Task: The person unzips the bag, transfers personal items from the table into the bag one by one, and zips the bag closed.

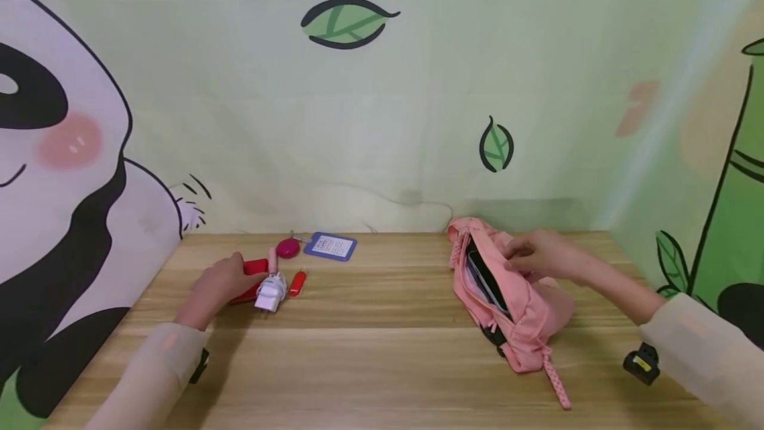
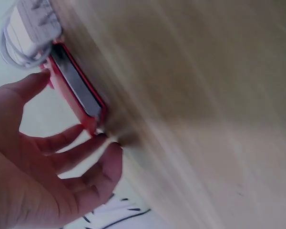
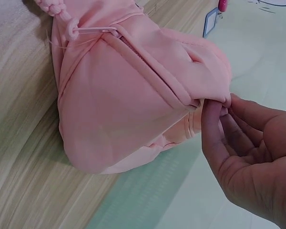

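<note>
In the head view my left hand (image 1: 221, 284) is over a flat red case (image 1: 258, 267) at the left of the table. The left wrist view shows my thumb at one end of the red case (image 2: 69, 90), which has a dark glossy face, and my fingertips at the other. A white charger with its cable wound round it (image 1: 271, 292) lies against the case. On the right, my right hand (image 1: 546, 256) pinches the fabric edge of a pink zippered bag (image 3: 114, 100). The bag's mouth gapes, with a dark flat item (image 1: 486, 281) inside.
Behind the charger lie a pink stick-like item (image 1: 272, 260), a round magenta item (image 1: 288, 248) and a blue card holder (image 1: 330, 246). A small red item (image 1: 297, 283) sits to its right. A braided pink cord (image 1: 556, 380) trails from the bag. The patterned wall borders the table's back.
</note>
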Demonstrator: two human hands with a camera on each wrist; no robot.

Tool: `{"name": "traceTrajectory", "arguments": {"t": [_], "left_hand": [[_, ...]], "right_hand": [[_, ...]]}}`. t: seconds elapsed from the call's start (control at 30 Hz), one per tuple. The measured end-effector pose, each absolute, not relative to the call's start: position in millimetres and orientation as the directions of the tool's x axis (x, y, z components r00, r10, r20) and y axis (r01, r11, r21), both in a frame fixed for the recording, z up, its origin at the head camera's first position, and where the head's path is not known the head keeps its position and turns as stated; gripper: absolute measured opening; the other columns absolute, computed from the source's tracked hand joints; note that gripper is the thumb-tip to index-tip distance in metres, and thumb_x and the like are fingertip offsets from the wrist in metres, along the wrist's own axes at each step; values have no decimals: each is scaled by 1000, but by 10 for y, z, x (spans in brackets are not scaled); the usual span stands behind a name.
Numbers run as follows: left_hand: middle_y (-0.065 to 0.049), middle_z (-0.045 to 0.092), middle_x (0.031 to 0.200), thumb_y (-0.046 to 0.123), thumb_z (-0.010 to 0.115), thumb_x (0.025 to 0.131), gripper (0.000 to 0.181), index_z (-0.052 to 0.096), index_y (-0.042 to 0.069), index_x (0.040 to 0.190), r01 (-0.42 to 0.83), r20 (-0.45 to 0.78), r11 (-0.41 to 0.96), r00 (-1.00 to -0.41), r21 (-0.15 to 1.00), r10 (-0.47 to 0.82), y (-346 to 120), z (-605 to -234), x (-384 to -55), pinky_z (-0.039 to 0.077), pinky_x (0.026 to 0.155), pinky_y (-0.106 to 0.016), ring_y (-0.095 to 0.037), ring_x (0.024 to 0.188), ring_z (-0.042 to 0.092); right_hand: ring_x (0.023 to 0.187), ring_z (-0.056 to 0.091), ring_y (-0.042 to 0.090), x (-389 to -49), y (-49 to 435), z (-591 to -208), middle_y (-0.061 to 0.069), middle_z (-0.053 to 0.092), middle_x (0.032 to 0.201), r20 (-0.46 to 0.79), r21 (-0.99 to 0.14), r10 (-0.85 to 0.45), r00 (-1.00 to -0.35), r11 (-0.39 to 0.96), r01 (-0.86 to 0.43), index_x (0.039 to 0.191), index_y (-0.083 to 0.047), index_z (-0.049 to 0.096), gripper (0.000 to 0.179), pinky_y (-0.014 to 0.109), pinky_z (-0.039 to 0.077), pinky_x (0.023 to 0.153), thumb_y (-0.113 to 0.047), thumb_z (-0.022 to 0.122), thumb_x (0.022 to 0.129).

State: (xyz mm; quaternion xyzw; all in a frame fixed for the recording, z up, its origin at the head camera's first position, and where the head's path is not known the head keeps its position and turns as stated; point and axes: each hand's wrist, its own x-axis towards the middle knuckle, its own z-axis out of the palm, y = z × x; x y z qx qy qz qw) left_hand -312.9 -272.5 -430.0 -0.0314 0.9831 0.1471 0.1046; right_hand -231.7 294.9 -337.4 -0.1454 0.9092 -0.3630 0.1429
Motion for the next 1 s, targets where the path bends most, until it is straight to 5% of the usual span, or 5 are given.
{"name": "traceTrajectory", "arguments": {"t": [0.57,1.0], "left_hand": [[-34,55,118,33,70,90,71,39,-14,135,-100,-244,962,-969,253,-36,-2646,-4235,-3151,51,82,-60,-40,93,56],[-29,59,106,29,76,86,61,46,-9,124,-92,-197,947,-980,308,-31,-2683,-4231,-3153,53,73,-50,-41,89,55]], "right_hand": [[96,66,23,-2317,2941,-3318,25,65,118,-235,-703,-349,-907,706,-90,127,14,58,33,39,61,74,-5,58,100],[86,64,21,-2308,2920,-3322,16,64,98,-270,-729,-314,-910,684,-19,124,5,52,22,39,61,70,-3,50,103]]}}
